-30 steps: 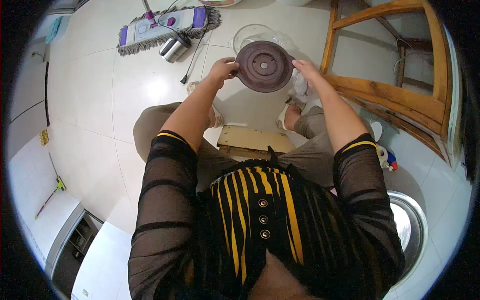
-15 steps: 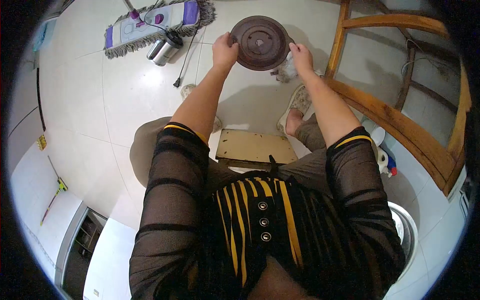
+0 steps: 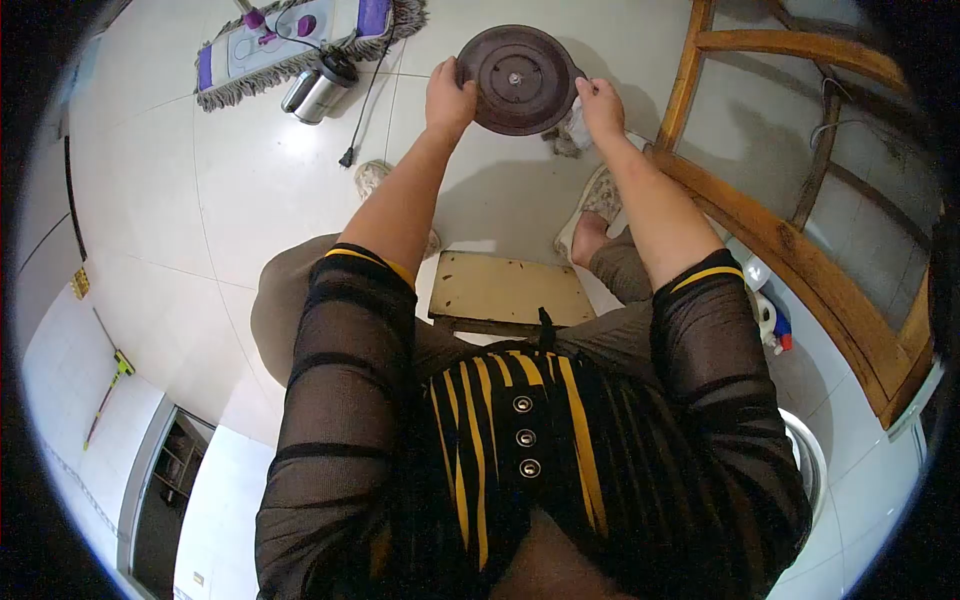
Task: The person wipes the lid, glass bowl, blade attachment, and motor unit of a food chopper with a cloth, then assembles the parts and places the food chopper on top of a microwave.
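Both my hands grip a round dark-brown disc (image 3: 525,110), held out in front of me above the tiled floor. Its face has raised concentric rings and a small shiny spot at the centre; I cannot tell whether it is a lid or a tray. My left hand (image 3: 450,103) is closed on its left edge, with the thumb on the near face. At the opposite side, my right hand (image 3: 601,112) pinches the edge near a small protruding tab. Behind the right hand, a whitish crumpled bundle (image 3: 577,132) lies low by my shoe, partly hidden.
A mop (image 3: 290,40) with a grey fringe lies at upper left. Beside it are a steel kettle-like appliance (image 3: 322,92) and its plug (image 3: 347,157). Wooden chair frames (image 3: 790,235) stand at right. A worn stool (image 3: 510,285) is between my legs; a metal basin (image 3: 812,470) is at lower right.
The disc has tilted slightly, and its centre now shows a small shiny spot. Both hands keep their hold. The view has shifted a little.
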Demonstrator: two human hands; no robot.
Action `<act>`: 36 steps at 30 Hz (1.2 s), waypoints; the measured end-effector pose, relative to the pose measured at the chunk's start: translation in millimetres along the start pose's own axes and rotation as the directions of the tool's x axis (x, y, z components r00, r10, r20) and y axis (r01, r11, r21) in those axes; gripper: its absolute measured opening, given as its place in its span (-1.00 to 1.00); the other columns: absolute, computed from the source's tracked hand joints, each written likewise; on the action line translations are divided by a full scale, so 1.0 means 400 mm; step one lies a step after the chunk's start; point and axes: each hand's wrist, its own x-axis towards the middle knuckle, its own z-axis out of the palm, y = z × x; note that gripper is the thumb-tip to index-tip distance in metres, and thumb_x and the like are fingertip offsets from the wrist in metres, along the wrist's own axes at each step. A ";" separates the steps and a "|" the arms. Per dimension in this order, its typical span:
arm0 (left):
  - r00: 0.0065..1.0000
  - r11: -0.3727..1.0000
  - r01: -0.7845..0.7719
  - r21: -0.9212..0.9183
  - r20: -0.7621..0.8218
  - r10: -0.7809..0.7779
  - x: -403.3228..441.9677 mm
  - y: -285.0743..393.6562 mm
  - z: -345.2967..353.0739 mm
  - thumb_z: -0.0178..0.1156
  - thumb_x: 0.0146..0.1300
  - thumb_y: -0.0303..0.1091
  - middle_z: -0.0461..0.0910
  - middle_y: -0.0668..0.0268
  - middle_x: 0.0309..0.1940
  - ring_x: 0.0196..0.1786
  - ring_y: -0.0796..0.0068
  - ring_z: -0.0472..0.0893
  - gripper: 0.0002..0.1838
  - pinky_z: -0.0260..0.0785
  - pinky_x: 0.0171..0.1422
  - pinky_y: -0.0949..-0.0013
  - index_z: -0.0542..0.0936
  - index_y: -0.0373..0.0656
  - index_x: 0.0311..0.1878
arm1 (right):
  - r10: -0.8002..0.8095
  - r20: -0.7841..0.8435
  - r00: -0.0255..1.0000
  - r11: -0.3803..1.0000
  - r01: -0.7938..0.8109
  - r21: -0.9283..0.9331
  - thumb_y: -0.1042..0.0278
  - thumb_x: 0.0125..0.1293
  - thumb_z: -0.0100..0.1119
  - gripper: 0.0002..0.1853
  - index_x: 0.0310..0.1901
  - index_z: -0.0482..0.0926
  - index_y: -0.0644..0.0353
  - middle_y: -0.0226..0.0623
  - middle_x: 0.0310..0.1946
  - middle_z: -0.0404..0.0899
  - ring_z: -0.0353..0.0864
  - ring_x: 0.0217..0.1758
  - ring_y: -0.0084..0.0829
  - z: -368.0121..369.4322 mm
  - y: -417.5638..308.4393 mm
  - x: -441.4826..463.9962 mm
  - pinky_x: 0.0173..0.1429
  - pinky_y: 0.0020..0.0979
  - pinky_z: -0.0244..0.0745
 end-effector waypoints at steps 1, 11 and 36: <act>1.000 0.999 -0.018 -0.028 -0.008 0.017 0.002 -0.010 0.004 0.07 -0.01 -0.43 0.37 -0.07 0.03 0.13 0.04 0.34 -0.46 0.19 0.22 0.26 0.31 -0.40 0.11 | 0.003 0.001 1.000 1.000 -0.003 0.000 -0.02 0.17 0.03 -0.53 -0.15 0.50 0.30 -0.04 -0.23 0.55 0.51 -0.15 -0.13 0.005 0.011 0.009 -0.07 -0.29 0.36; 0.776 0.582 0.631 -0.513 0.410 -0.479 0.010 -0.042 -0.026 0.06 0.16 -0.34 0.52 0.30 -0.35 -0.32 0.48 0.50 -0.76 0.36 -0.27 0.38 0.46 -0.21 -0.13 | 0.063 0.313 0.948 0.945 -0.158 0.287 0.10 0.23 0.02 -0.55 -0.04 0.44 0.36 -0.18 -0.14 0.52 0.48 -0.15 -0.34 0.064 0.116 0.099 -0.03 -0.32 0.34; 0.734 -0.172 0.299 -0.939 0.341 -0.587 -0.007 -0.071 -0.097 -0.35 0.33 0.00 0.38 0.03 0.02 0.01 0.11 0.46 -0.42 0.29 0.14 0.03 0.24 -0.39 0.09 | -0.498 0.251 0.830 0.867 0.476 0.148 0.17 0.12 0.16 -0.63 -0.27 0.40 0.36 -0.29 -0.45 0.46 0.40 -0.40 -0.51 -0.185 -0.311 -0.242 -0.30 -0.46 0.33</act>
